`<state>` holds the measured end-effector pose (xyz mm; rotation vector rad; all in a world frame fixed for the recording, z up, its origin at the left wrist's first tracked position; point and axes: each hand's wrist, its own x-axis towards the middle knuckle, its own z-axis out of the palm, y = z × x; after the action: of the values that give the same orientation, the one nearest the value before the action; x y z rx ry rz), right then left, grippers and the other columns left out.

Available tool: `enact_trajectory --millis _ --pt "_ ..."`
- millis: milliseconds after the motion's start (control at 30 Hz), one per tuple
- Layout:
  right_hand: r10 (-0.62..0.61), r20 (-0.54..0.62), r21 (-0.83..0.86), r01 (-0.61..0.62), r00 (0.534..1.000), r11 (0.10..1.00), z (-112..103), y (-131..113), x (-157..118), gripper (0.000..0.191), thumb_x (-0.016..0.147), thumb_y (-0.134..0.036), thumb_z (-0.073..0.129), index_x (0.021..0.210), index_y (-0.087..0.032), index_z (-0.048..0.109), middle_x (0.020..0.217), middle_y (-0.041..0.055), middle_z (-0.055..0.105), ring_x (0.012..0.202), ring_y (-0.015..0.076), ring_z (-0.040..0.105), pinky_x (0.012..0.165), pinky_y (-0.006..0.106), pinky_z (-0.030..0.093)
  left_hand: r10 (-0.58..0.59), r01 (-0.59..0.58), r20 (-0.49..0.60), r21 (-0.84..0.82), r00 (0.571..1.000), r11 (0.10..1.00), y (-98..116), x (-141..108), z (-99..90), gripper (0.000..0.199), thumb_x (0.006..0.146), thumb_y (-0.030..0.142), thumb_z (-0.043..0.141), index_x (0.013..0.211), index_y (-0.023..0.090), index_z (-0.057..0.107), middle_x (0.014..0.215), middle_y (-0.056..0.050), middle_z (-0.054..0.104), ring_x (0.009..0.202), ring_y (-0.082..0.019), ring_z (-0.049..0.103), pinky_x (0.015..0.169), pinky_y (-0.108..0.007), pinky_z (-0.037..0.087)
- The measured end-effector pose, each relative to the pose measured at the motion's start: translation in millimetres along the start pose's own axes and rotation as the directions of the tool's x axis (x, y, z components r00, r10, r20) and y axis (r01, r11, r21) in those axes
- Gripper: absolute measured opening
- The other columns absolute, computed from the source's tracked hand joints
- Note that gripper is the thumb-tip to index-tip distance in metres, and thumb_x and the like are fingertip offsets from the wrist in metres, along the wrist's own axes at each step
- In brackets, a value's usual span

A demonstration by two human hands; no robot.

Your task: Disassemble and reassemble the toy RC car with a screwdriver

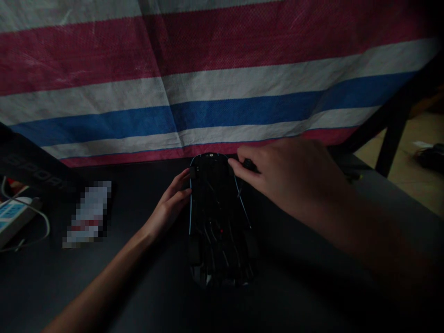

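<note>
A toy car [215,208] lies upside down on the dark table, its black underside facing up and light-blue body edges showing along both sides. My left hand [169,199] is at its left side, fingers bent against the edge near one wheel, gripping it. Close to the opposite front wheel is my right hand [277,171], with thumb and fingers pinched on a small black ridged piece [249,164], like a tool handle. Dim light and the fingers hide most of that piece, so its kind is unclear.
At the left stand a power strip [17,217] with a pale cable and a dark cylinder [34,166] lettered "SPORT". A blurred-out packet [90,212] lies nearby. Behind hangs a striped woven sheet [215,106]. A dark frame post [393,134] rises at the right table edge.
</note>
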<state>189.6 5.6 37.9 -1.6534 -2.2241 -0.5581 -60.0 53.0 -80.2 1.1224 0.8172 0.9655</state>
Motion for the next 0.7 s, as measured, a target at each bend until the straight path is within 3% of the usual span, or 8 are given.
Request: enact_trajectory --millis 133,233,400,567,700 --pt "-0.181 -0.011 0.261 0.178 0.983 0.949 7.8 0.3 0.1 0.014 0.098 -0.022 0.053 0.102 -0.018 0.066 0.083 0.0068 0.071 0.073 0.0216 0.064 0.064 0.033 0.037 -0.001 0.001 0.003 0.033 1.000 0.999 0.8 0.4 -0.5 0.059 0.092 0.031 0.068 0.149 0.032 0.054 0.168 -0.001 0.040 0.155 -0.036 0.033 0.128 -0.054 0.026" --pt "-0.282 -0.066 0.427 0.282 0.957 0.859 9.6 4.5 1.1 0.017 0.091 -0.015 0.056 0.106 -0.017 0.062 0.102 0.0078 0.072 0.092 0.0211 0.066 0.081 0.032 0.043 0.005 -0.005 0.003 0.027 1.000 1.000 0.7 1.0 -0.3 0.060 0.091 0.031 0.069 0.149 0.031 0.055 0.167 -0.003 0.041 0.155 -0.037 0.033 0.127 -0.055 0.026" --pt "-0.159 0.043 0.349 0.134 0.986 0.927 9.4 11.3 5.6 0.013 0.099 -0.031 0.054 0.095 -0.023 0.063 0.072 0.0004 0.066 0.065 0.0187 0.061 0.063 0.031 0.035 0.003 -0.003 0.006 -0.004 1.000 1.000 -1.3 0.9 -1.4 0.060 0.091 0.029 0.070 0.148 0.032 0.055 0.167 -0.002 0.042 0.154 -0.036 0.035 0.127 -0.054 0.026" --pt "-0.265 0.051 0.491 0.207 0.963 0.846 9.8 19.7 6.9 0.009 0.089 -0.017 0.057 0.096 -0.022 0.058 0.089 0.0022 0.070 0.081 0.0188 0.064 0.072 0.030 0.039 -0.001 0.001 0.013 0.027 1.000 1.000 -1.4 0.4 -2.5 0.061 0.092 0.032 0.068 0.151 0.033 0.052 0.169 -0.002 0.038 0.153 -0.038 0.036 0.126 -0.056 0.029" --pt "-0.202 0.089 0.454 0.141 0.975 0.880 9.2 21.9 4.2 0.003 0.094 -0.024 0.056 0.092 -0.024 0.058 0.074 -0.0013 0.066 0.065 0.0162 0.059 0.063 0.030 0.035 0.000 -0.001 0.028 0.048 1.000 0.999 -1.5 0.5 -2.7 0.062 0.093 0.033 0.066 0.152 0.034 0.050 0.169 -0.002 0.037 0.154 -0.038 0.034 0.126 -0.057 0.028"
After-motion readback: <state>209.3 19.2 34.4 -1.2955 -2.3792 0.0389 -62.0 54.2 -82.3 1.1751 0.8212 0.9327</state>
